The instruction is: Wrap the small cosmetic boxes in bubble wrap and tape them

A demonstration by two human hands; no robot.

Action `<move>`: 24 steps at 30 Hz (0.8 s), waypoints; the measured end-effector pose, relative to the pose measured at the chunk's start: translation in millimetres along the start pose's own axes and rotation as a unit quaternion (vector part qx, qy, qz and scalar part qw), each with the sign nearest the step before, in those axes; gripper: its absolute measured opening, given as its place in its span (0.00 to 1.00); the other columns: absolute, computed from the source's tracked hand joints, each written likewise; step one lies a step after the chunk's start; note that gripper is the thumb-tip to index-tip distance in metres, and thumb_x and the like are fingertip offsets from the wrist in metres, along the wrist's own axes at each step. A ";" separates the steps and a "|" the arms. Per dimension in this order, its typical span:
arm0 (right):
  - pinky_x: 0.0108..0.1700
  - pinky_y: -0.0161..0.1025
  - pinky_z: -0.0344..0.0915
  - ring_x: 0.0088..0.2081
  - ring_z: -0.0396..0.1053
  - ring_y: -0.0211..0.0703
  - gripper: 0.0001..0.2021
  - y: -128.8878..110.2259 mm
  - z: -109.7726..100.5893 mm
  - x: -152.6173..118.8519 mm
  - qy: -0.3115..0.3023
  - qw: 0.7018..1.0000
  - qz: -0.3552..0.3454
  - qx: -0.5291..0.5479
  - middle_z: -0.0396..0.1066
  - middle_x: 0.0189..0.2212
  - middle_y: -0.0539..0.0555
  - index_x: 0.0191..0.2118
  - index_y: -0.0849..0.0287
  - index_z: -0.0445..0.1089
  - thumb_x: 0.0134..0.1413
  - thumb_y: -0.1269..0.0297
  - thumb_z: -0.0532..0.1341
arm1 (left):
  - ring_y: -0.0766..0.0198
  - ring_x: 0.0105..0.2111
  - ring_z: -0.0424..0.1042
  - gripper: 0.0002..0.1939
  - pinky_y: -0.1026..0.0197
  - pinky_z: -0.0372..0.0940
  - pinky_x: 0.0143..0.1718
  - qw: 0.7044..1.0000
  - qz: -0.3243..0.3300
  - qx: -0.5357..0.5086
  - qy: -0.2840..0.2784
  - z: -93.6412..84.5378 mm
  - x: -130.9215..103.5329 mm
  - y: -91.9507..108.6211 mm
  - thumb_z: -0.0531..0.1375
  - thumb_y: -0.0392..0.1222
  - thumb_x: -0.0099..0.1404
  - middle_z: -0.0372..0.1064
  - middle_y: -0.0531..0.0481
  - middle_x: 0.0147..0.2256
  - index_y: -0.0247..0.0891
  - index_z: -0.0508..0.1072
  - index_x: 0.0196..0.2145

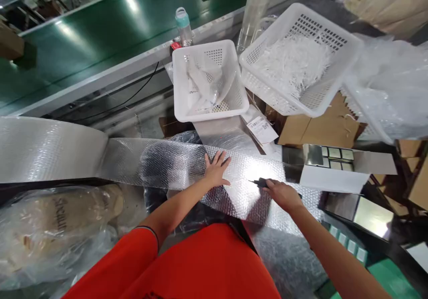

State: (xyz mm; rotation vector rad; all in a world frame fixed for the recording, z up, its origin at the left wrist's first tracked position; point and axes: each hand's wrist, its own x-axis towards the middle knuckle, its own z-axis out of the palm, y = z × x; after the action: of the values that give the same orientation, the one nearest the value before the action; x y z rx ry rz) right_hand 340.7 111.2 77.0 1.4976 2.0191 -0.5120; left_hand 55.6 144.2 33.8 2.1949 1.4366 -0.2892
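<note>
A long strip of clear bubble wrap (157, 163) runs across the work surface, coming off a large roll (50, 149) at the left. My left hand (216, 169) lies flat on the strip, fingers spread. Over the bubble wrap to its right, my right hand (282, 194) grips a black utility knife (259, 182), its thin tip pointing left. Whether the tip touches the wrap I cannot tell. Bright glare covers part of the strip between the two hands.
Behind the wrap stand a white basket (179, 85) with plastic pieces and another basket (249, 76) of white paper shreds. A bottle (184, 27) is by the green conveyor (100, 31). An open white box (334, 181) holds several small boxes at right. A wrapped bundle (63, 214) lies left.
</note>
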 end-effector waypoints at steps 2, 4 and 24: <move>0.38 0.41 0.64 0.43 0.76 0.55 0.16 23.5 7.5 -13.2 -0.002 1.000 0.024 -0.012 0.76 0.42 0.63 0.53 0.58 0.70 0.68 0.57 0.53 | 0.35 0.71 0.29 0.59 0.20 0.29 0.63 1.000 -0.001 0.002 -0.004 -1.1 -0.6 -0.4 0.67 0.65 0.54 0.29 0.43 0.73 0.50 0.40 0.72; 0.36 0.42 0.64 0.42 0.76 0.57 0.16 45.1 14.7 -26.1 -0.006 0.998 0.047 -0.033 0.76 0.40 0.65 0.52 0.59 0.70 0.68 0.57 0.52 | 0.35 0.71 0.29 0.59 0.20 0.29 0.63 1.000 -0.002 0.007 -0.009 -1.7 -0.6 -0.2 0.67 0.65 0.54 0.29 0.43 0.73 0.50 0.40 0.72; 0.39 0.44 0.69 0.44 0.77 0.59 0.20 85.4 23.2 -49.3 -0.027 0.995 0.075 -0.053 0.77 0.39 0.68 0.56 0.63 0.68 0.69 0.56 0.52 | 0.31 0.70 0.24 0.63 0.21 0.28 0.63 1.000 0.023 0.003 -0.001 3.2 13.6 115.9 0.66 0.68 0.53 0.22 0.38 0.73 0.45 0.36 0.73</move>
State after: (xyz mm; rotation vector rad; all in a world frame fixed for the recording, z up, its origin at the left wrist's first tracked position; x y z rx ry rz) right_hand 437.5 86.5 93.5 1.5385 1.8457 -0.3741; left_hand 166.2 116.3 58.6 2.2289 1.3855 -0.2799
